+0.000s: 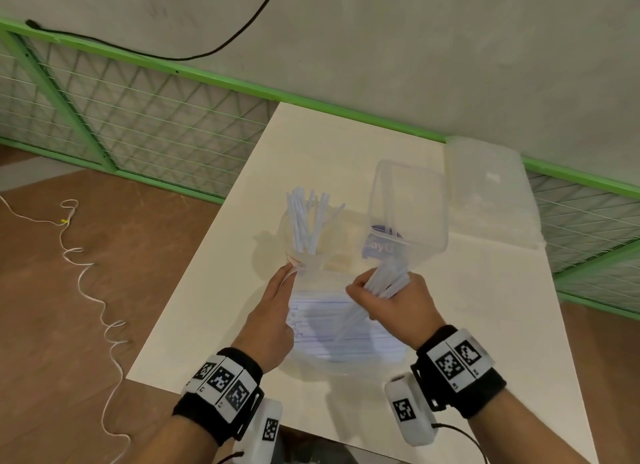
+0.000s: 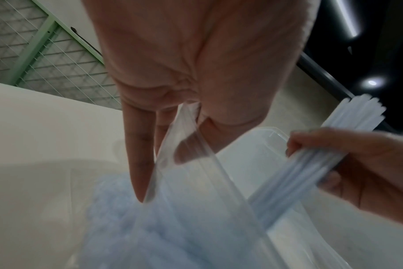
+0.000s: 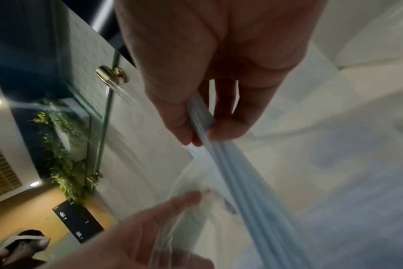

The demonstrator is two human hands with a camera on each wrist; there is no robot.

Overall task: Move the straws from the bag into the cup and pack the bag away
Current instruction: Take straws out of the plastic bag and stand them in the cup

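A clear cup [image 1: 286, 237] stands mid-table with several pale blue straws [image 1: 306, 221] upright in it. In front of it lies a clear plastic bag [image 1: 346, 354] with more straws inside. My left hand [image 1: 289, 275] pinches the bag's mouth edge near the cup; in the left wrist view, thumb and fingers [image 2: 138, 163] hold the bag film [image 2: 191, 145]. My right hand [image 1: 372, 290] grips a bundle of straws [image 1: 393, 280], its lower ends still in the bag; the right wrist view shows the bundle [image 3: 230, 163] running from the fist into the bag.
A clear rectangular tub [image 1: 408, 200] with a blue label showing through it sits right of the cup. A clear lid or second tub [image 1: 491, 193] lies at the back right. A green wire fence [image 1: 138, 117] borders the table. A white cable [image 1: 86, 287] trails on the floor.
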